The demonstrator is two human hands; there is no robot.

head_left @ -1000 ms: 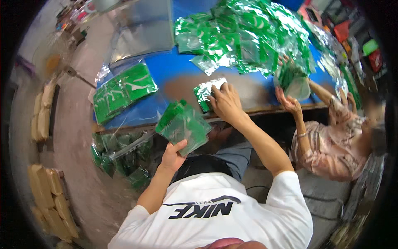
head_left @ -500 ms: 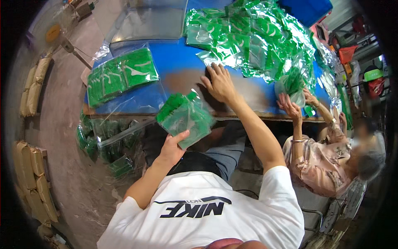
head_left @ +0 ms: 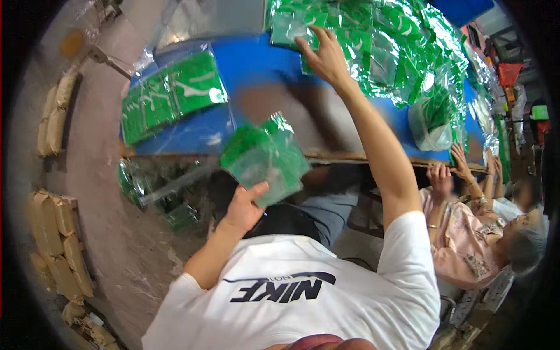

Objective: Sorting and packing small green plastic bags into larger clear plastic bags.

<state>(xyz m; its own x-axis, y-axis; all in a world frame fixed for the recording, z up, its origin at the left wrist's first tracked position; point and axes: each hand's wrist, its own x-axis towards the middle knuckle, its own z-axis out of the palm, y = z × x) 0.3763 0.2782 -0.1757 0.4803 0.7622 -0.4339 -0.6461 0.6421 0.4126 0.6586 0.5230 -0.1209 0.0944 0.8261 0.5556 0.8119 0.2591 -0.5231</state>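
Note:
My left hand (head_left: 246, 208) grips a fanned stack of flat green-and-clear plastic packets (head_left: 271, 166), thumb on top, in front of the table edge. My right hand (head_left: 329, 58) is stretched out over the near left part of a large heap of similar shiny green packets (head_left: 379, 41). Its fingers are apart, and the fingertips are at a packet (head_left: 289, 29) on the heap's edge; whether they touch it I cannot tell. Left on the table lies a large clear bag (head_left: 224, 131) with rows of green packets (head_left: 175, 96) in it.
The blue table (head_left: 251, 64) has a worn brown patch near its front edge. At right stands a clear tub (head_left: 429, 125) of green pieces, beside a co-worker's hands (head_left: 446, 175). Filled bags (head_left: 157, 186) lie below the table; brown sacks (head_left: 58, 233) line the left.
My right hand has moved forward from the bare tabletop to the heap's edge. My left hand still holds the stack. The co-worker's hands have come away from the tub, which now stands on the table.

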